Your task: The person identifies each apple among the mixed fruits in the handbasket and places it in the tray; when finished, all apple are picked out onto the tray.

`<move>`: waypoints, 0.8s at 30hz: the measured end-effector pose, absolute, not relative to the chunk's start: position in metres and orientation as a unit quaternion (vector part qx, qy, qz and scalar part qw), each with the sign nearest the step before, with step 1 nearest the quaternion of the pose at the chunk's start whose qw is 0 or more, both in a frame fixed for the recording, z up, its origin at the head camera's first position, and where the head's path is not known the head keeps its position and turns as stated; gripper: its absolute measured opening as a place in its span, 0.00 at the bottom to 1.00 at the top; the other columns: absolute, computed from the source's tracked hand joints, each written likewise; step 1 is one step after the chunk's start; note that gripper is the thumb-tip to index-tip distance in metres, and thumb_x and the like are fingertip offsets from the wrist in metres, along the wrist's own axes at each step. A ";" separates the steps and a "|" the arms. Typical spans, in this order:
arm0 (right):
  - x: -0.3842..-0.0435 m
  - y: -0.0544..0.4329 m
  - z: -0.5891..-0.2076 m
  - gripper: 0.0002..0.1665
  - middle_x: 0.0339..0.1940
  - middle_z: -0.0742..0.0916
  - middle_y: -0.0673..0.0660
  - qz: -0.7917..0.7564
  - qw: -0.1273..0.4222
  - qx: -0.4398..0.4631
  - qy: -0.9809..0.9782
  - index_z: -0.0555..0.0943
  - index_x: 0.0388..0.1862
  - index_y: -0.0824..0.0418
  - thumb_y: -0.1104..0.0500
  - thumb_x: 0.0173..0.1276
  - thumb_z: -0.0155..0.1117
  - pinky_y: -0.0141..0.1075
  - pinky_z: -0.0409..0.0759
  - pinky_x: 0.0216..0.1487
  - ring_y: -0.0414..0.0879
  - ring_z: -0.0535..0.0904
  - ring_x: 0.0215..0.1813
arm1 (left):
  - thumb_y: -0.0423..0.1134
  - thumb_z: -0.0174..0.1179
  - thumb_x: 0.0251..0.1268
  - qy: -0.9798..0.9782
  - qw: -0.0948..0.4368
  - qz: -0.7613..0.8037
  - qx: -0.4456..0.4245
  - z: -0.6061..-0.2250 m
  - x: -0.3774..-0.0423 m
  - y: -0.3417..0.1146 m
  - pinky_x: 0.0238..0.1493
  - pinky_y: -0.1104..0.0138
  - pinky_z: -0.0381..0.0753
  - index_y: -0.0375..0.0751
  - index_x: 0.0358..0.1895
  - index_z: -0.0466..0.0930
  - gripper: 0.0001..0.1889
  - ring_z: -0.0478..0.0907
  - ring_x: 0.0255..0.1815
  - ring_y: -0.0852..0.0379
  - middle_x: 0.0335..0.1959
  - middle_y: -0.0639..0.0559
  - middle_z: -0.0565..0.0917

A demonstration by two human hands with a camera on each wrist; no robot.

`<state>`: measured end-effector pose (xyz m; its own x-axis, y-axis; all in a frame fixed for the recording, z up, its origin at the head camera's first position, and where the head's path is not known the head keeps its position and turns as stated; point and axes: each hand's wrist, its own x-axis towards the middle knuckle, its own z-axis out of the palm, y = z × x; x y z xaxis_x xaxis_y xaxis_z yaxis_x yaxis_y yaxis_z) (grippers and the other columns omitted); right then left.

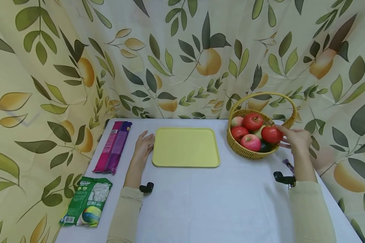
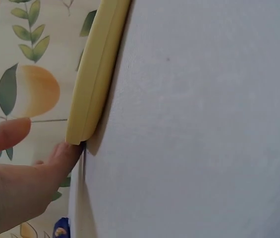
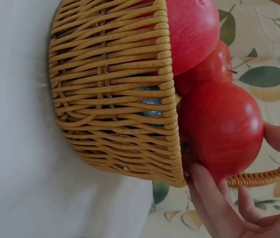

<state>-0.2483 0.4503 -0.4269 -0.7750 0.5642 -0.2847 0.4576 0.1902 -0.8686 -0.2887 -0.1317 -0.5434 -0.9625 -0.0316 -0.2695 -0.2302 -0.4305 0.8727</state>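
At the right of the head view, my right hand [image 1: 299, 139] has its thumb and fingers around a red apple [image 1: 272, 135] at the near right rim of a wicker basket [image 1: 250, 152]. The right wrist view shows the thumb on one side of that apple [image 3: 224, 130] and the fingertips underneath, by the basket rim. More red and pink apples lie in the basket, with a dark green item partly hidden below. My left hand [image 1: 143, 145] is at the left edge of a yellow tray [image 1: 186, 147]. Its fingertips meet the tray's edge in the left wrist view, the thumb standing apart.
A pink-purple packet [image 1: 113, 147] and a green packet [image 1: 87, 201] lie on the white-covered table [image 1: 207, 202] at the left. A small purple wrapped item [image 1: 288, 165] sits by the right forearm. The basket's handle [image 1: 263, 94] arches over the fruit. Patterned curtain [image 1: 182, 60] stands behind.
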 end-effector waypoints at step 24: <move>-0.253 0.436 -0.426 0.27 0.56 0.74 0.57 0.610 -0.003 -0.291 -0.737 0.70 0.51 0.51 0.44 0.66 0.76 0.45 0.90 0.44 0.41 0.87 0.29 | 0.01 0.40 0.48 0.553 0.081 0.825 -0.089 -0.558 -0.287 -0.136 0.80 0.58 0.62 0.40 0.85 0.47 0.56 0.57 0.82 0.40 0.80 0.31 0.61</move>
